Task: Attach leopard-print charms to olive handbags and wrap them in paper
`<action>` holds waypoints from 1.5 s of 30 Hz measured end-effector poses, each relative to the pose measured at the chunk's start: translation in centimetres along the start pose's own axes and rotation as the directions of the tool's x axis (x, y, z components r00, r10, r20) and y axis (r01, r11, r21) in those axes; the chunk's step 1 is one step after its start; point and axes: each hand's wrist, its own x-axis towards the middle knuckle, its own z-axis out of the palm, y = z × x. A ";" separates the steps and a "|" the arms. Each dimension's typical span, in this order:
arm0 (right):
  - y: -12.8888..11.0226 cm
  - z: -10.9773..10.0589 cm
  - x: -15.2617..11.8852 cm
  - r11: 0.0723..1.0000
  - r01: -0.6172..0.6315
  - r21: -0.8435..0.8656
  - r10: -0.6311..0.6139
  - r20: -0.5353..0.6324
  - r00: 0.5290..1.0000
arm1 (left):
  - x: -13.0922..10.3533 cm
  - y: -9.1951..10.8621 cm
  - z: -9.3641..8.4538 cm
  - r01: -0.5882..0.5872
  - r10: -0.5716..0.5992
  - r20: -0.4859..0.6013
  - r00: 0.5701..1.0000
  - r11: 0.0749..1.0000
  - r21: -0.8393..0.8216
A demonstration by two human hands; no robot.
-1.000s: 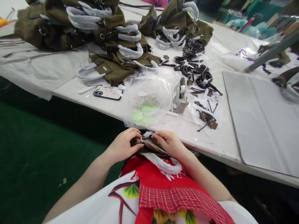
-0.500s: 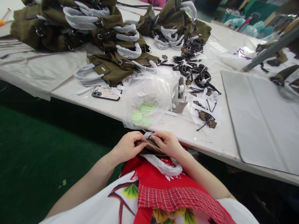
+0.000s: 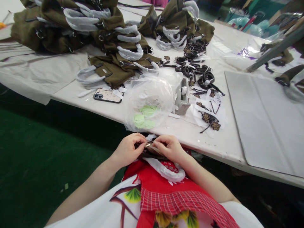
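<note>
An olive bag (image 3: 154, 152) rests in my lap against the red apron, just below the table's edge. Its wrapped white handle (image 3: 166, 169) hangs toward me. My left hand (image 3: 131, 147) pinches the bag's opening beside a small metal zipper pull (image 3: 147, 145). On the other side of the opening, my right hand (image 3: 169, 147) has its thumb and fingers closed on the bag's edge. The inside of the bag is mostly hidden by my fingers.
On the white table (image 3: 111, 110) lie a phone (image 3: 108, 95), a clear plastic bag with green tags (image 3: 148, 104), black straps (image 3: 206, 77) and flower charms (image 3: 210, 119). Olive bags (image 3: 59, 28) are piled behind. A grey board (image 3: 263, 123) lies at the right.
My left hand has shifted slightly left, and a metal zipper pull now shows by its fingertips. My right hand has barely moved.
</note>
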 end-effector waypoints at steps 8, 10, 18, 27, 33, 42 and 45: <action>0.5 0.1 0.2 0.994 -0.041 0.102 0.047 -0.051 0.998 | 0.1 0.4 -0.4 -0.083 0.070 0.141 0.987 0.993 0.088; 0.4 0.1 0.2 0.993 -0.037 0.111 0.041 -0.038 0.998 | 0.1 0.3 -0.5 -0.110 0.088 0.171 0.981 0.987 0.119; 0.0 -0.2 0.1 0.995 -0.030 0.092 0.032 -0.015 0.999 | -0.3 0.5 0.3 -0.013 0.014 -0.053 0.999 0.999 0.030; 0.2 0.2 0.2 0.986 -0.130 0.108 0.109 0.179 0.978 | -0.2 -0.4 -0.2 0.135 -0.143 -0.059 0.988 0.984 -0.112; 0.5 0.6 0.4 0.990 -0.127 0.059 0.118 0.140 0.983 | -0.1 -0.3 -0.2 0.135 -0.142 -0.060 0.988 0.985 -0.107; 0.4 1.2 0.5 0.993 -0.097 0.062 0.087 0.144 0.986 | -0.3 -0.4 -1.1 0.085 -0.086 -0.007 0.996 0.995 -0.056; 0.4 1.5 0.6 0.991 -0.113 0.066 0.102 0.156 0.982 | -0.4 -0.6 -2.0 0.032 -0.026 0.094 0.995 0.998 -0.058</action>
